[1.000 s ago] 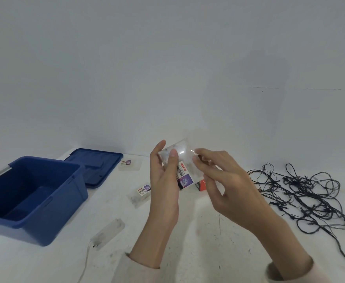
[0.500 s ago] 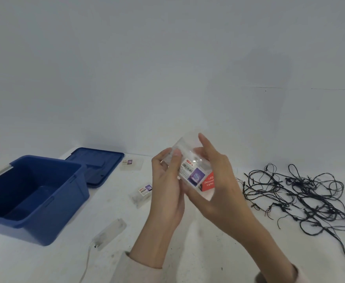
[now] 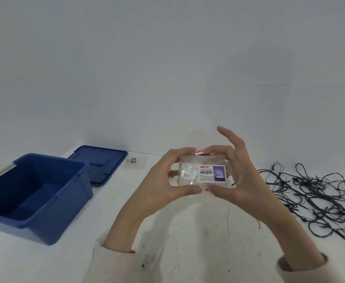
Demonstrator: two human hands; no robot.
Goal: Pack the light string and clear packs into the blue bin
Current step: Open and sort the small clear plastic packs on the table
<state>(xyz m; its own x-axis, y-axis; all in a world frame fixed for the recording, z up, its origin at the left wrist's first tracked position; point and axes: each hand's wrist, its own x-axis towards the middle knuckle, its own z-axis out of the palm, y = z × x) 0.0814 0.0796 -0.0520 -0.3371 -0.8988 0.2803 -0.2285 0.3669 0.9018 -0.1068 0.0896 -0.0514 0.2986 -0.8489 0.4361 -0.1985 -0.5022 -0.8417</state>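
Hands meet over the middle of the white table (image 3: 198, 231), holding a clear plastic pack with a printed label (image 3: 202, 172) level between them, label up, probably to check it before it is stowed. The left hand (image 3: 163, 186) pinches the pack's left end, thumb under the near edge and fingers curled over the far edge. The right hand (image 3: 243, 180) pinches the other end the same way, though its forefinger stands up free of the pack. The open blue plastic bin (image 3: 65, 211) sits well apart to the left, and nothing shows inside it. Its flat blue lid (image 3: 104, 160) lies behind it, out of the way of loading. A second small clear pack (image 3: 135, 162) rests just beside that lid. The tangled black light string (image 3: 314, 193) sprawls on the table to the right, not yet packed.
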